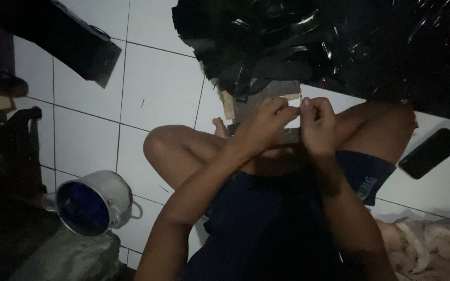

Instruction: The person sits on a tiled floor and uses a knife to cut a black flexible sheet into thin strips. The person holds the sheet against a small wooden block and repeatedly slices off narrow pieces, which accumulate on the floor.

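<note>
1. The person sits cross-legged on a white tiled floor (162, 83), seen from above in dim light
2. The left hand (266, 122) and right hand (316, 122) are raised together in front of the knees, knuckles nearly touching
3. Both hands have their fingers curled in with the thumbs pressed to the fingertips, as if pinching something thin between them; what they pinch is too small and dark to make out
4. Just behind the hands lies a wooden block (266, 96), partly hidden by them, with its far end under a pile of black strips (256, 41)
5. The shiny strips heap up at the top of the view and run into a wide black sheet (402, 47) on the right
6. A dark phone (430, 152) lies flat on the tiles beside the right knee, well apart from the hands
7. To the lower left a metal pot (97, 200) rests tilted on its side on a grey cloth (69, 257), its mouth turned to the camera
8. A black box (66, 36) sits at the upper left
9. A pale crumpled cloth (428, 247) lies at the lower right, near the right elbow
</note>
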